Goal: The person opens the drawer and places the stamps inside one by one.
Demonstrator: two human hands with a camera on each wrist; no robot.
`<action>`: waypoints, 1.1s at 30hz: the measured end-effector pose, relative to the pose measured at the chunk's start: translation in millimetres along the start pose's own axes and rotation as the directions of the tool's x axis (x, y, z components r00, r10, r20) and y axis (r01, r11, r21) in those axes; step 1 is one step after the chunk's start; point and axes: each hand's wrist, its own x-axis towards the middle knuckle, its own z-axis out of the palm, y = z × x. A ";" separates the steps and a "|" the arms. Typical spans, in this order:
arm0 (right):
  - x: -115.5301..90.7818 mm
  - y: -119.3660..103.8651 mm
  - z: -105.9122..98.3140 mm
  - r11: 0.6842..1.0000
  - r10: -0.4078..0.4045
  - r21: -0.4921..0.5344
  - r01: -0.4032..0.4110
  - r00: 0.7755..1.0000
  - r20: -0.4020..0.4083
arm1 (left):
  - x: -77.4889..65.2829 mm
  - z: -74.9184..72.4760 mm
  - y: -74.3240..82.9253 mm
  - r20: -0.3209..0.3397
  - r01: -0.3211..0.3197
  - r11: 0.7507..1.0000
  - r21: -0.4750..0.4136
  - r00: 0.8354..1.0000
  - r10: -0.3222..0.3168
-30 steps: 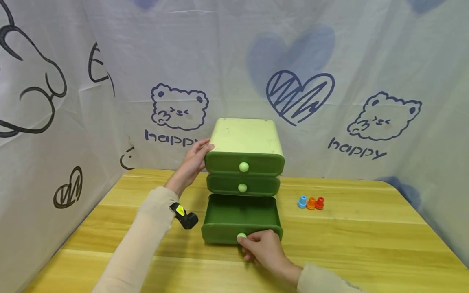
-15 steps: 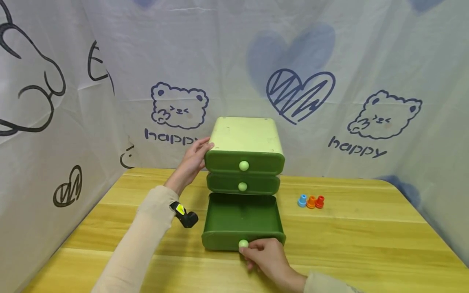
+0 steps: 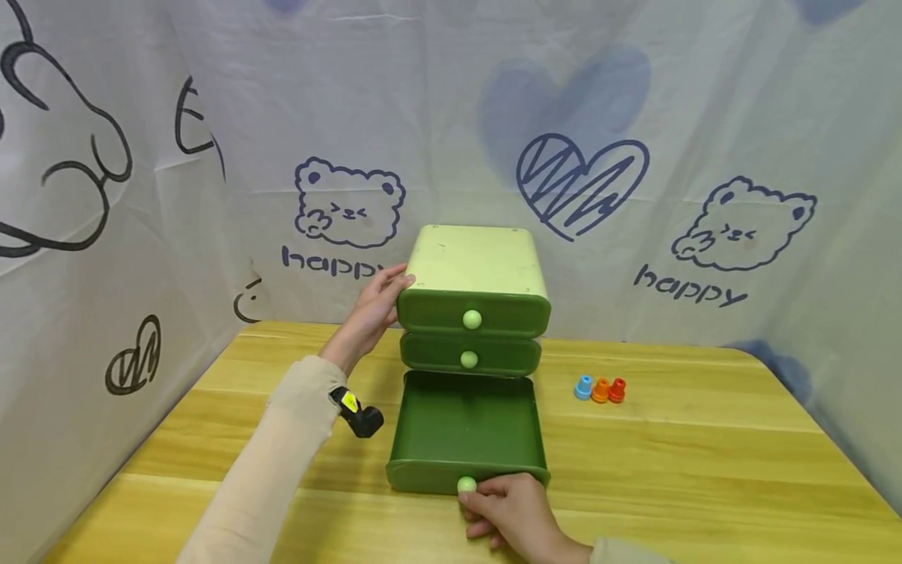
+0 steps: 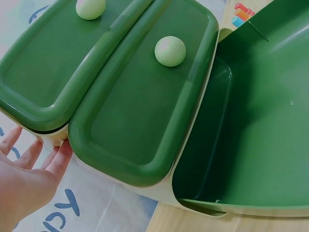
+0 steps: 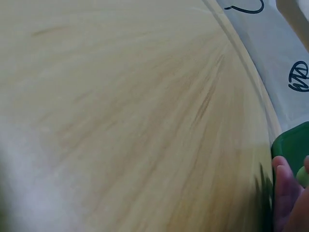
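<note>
A small drawer cabinet (image 3: 475, 258) with a pale yellow-green top and green fronts stands on the table. Its upper drawer (image 3: 437, 313) and middle drawer (image 3: 430, 354) are closed; the bottom drawer (image 3: 419, 476) is pulled well out, with nothing seen inside. My left hand (image 3: 369, 309) rests against the cabinet's left side, and in the left wrist view its extended fingers (image 4: 60, 162) touch that side. With thumb and fingers my right hand (image 3: 517, 513) pinches the bottom drawer's round knob (image 3: 467, 486). Only part of that hand (image 5: 287, 195) shows at the right wrist view's edge.
Three small stepped, cone-like plastic pieces, blue (image 3: 583, 388), orange (image 3: 600, 391) and red (image 3: 617, 390), stand in a row right of the cabinet. The wooden table (image 3: 690, 454) ends at a printed cloth backdrop (image 3: 451, 117) behind and at both sides.
My right hand has drawn the bottom drawer further out toward me, still pinching its knob. The left hand has stayed at the cabinet's side.
</note>
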 end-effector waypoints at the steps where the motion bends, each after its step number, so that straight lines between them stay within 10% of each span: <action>1: -0.4 -0.7 -0.8 1.000 0.006 -0.006 -0.006 1.000 0.004 | 0.3 0.1 -0.1 0.001 -0.001 1.000 0.001 1.000 0.001; 16: -15.8 -30.2 -29.6 0.990 -0.065 -0.120 0.075 0.994 0.088 | 0.1 1.3 0.6 0.002 -0.003 1.000 -0.002 1.000 0.003; 33: 34.9 -49.6 -122.1 0.966 -0.127 -0.244 0.083 0.977 -0.172 | -0.7 1.4 1.2 -0.007 0.004 1.000 -0.006 1.000 -0.004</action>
